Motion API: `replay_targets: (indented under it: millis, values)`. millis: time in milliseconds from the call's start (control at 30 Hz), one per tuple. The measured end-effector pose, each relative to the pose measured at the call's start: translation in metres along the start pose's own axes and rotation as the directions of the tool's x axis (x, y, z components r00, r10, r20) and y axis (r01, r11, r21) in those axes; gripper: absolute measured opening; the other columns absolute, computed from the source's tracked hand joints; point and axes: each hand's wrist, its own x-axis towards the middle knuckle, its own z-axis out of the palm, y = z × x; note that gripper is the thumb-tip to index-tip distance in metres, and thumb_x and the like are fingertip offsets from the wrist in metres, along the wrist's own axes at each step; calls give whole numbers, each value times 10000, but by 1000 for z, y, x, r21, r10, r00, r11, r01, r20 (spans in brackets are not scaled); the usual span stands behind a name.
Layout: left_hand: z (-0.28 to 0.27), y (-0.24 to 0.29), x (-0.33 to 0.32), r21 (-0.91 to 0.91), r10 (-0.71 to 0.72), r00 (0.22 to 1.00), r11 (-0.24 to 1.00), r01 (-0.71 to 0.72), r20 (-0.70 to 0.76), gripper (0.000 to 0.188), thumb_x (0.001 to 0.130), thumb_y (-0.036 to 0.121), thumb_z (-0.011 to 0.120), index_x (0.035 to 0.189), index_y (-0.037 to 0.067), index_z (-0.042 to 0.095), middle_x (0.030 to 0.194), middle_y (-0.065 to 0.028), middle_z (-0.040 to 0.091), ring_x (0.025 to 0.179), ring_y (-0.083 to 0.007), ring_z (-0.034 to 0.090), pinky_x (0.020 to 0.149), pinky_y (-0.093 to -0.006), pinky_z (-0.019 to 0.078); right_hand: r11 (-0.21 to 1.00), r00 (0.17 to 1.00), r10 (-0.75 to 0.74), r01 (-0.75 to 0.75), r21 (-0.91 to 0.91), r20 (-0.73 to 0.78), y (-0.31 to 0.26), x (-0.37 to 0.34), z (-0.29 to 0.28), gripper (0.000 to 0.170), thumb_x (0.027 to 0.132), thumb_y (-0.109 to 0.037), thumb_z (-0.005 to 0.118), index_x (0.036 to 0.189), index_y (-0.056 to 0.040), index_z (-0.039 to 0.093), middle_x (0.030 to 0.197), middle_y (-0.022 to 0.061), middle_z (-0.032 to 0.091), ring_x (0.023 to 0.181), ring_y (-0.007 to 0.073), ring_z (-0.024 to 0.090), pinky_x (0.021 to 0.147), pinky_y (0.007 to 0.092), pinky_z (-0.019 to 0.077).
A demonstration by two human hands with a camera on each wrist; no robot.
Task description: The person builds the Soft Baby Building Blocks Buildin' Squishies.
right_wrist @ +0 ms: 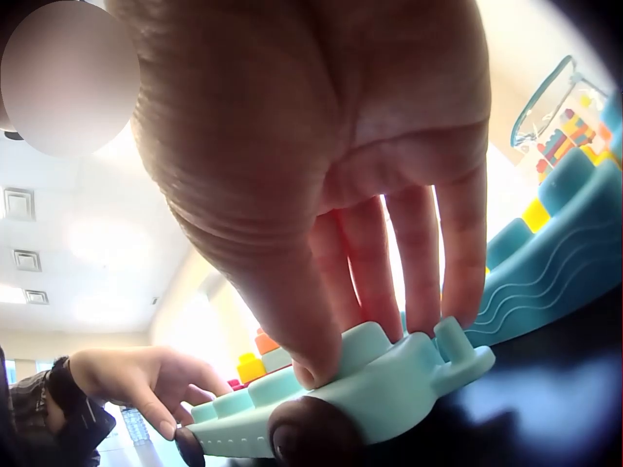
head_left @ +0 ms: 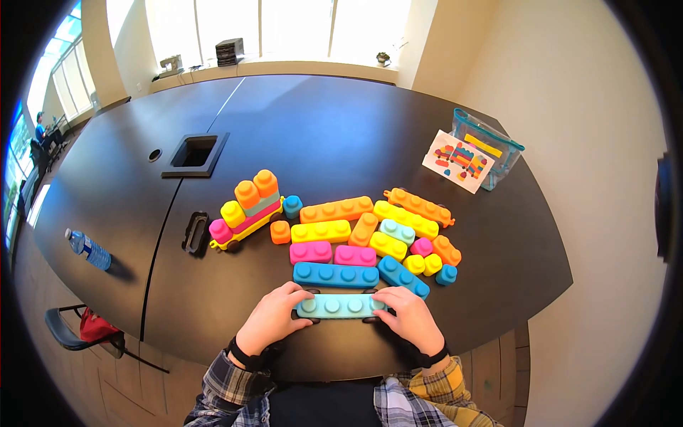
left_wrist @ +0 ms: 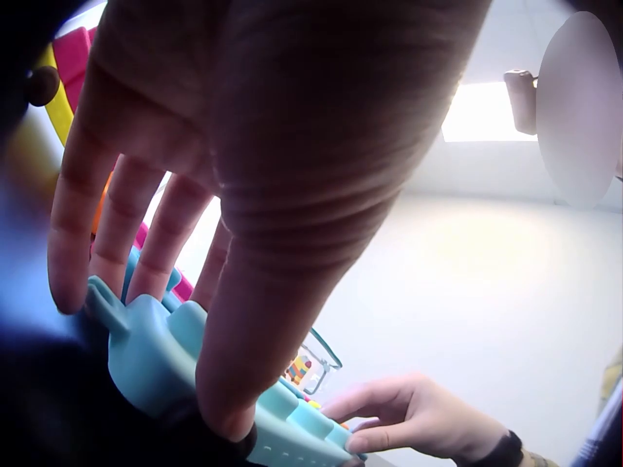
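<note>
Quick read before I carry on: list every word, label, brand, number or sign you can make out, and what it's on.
No text can be read.
Water bottle: its label is too small to read.
Picture card: coloured block pictures; any print is too small.
Clear pouch: yellow strip, no legible lettering.
Light-blue wheeled block: no lettering visible.

Beyond the fingers (head_left: 302, 294), the dark surface (head_left: 320, 114) stretches toward tall, brightly glowing windows (head_left: 297, 28) above a pale sill (head_left: 306, 68). Right of the fingers rises a plain cream wall (head_left: 597, 135); left of them, a dark chair (head_left: 62, 330) stands on the plank floor (head_left: 135, 388).
</note>
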Motion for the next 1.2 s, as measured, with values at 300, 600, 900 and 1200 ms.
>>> replay_targets:
  millis: [300, 600, 900, 1200]
  values:
    - [0, 2, -1, 1, 7, 1000, 1000, -7, -5, 487, 764, 143, 903, 1210, 91, 716, 1199, -117, 658, 1142, -360, 655, 992, -431, 549, 999, 996, 32, -32, -1, 82, -1, 5, -12, 377, 842, -145, 833, 1188, -43, 725, 1179, 122, 737, 1101, 343, 688, 958, 423, 565]
    - [5, 4, -1, 81, 18, 999, 997, -14, -48, 519, 772, 194, 907, 1232, 85, 693, 1188, -118, 644, 1151, -354, 630, 996, -442, 532, 926, 994, -110, 95, -366, -22, 68, 156, -33, 394, 927, -270, 757, 1267, -80, 696, 1272, 125, 701, 1228, 338, 644, 1128, 548, 451]
    - [7, 1, -2, 59, 25, 999, 998, -23, -34, 499, 793, 198, 883, 1235, 74, 690, 1197, -118, 644, 1140, -357, 637, 995, -443, 538, 917, 987, 92, -32, -397, 134, 114, 218, 3, 323, 956, -273, 725, 1239, -120, 699, 1213, 109, 731, 1198, 326, 671, 1165, 635, 384]
    - [6, 0, 0, 54, 41, 999, 998, -40, -22, 507, 787, 195, 887, 1241, 88, 688, 1199, -112, 649, 1129, -359, 642, 984, -446, 542, 930, 994, 90, -65, -361, 54, 99, 215, -9, 255, 956, -241, 723, 1182, -129, 691, 1144, 103, 741, 1150, 327, 687, 1173, 630, 369]
